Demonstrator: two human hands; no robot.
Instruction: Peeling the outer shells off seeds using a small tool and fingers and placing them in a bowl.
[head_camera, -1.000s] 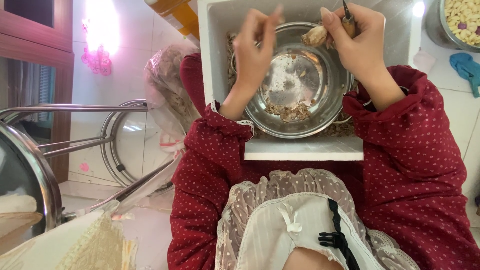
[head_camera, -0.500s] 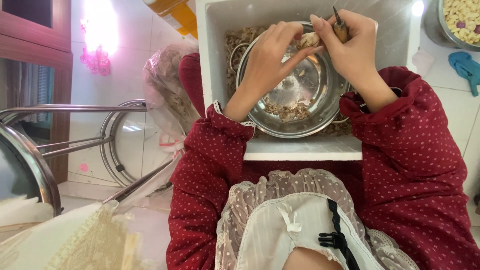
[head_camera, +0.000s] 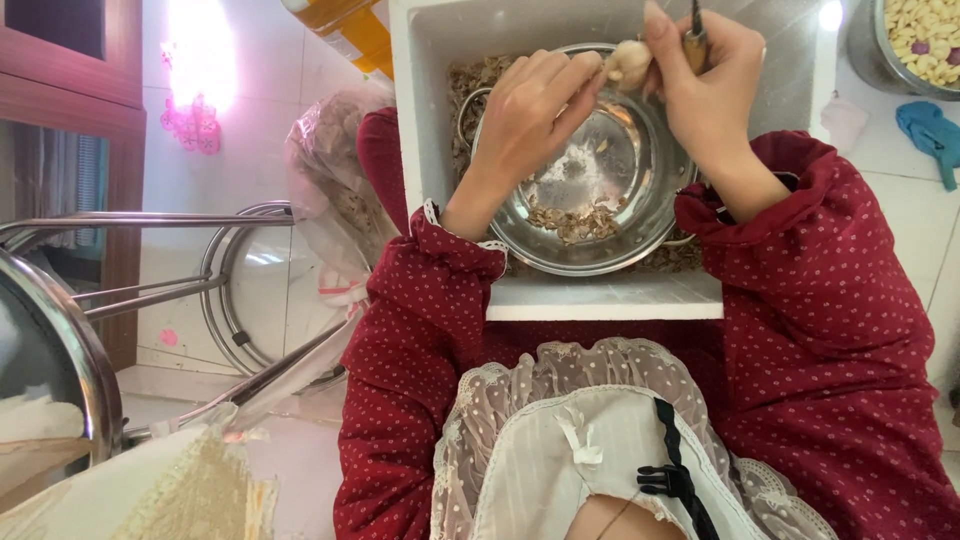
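Garlic bulb (head_camera: 630, 62) pinched in left hand (head_camera: 530, 110) fingertips, above steel bowl (head_camera: 560, 255); right hand (head_camera: 715, 85) closed on small knife (head_camera: 694, 40), touching bulb.

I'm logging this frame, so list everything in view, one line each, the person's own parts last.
Garlic bulb: one, pale, held between both hands above the bowl.
Small tool: one, brown handle, in the right hand.
Steel bowl: one, silver, inside the box, brown peelings on its bottom.
Foam box: one, white, on the lap, peelings around the bowl.
Bowl of peeled cloves: one, metal, top right.
Plastic bag: one, clear, left of the box.
Metal stool: one, chrome, left.
Blue item: one, on the floor, right.
Left hand: one, fingertips on the bulb.
Right hand: one, grips tool and bulb.
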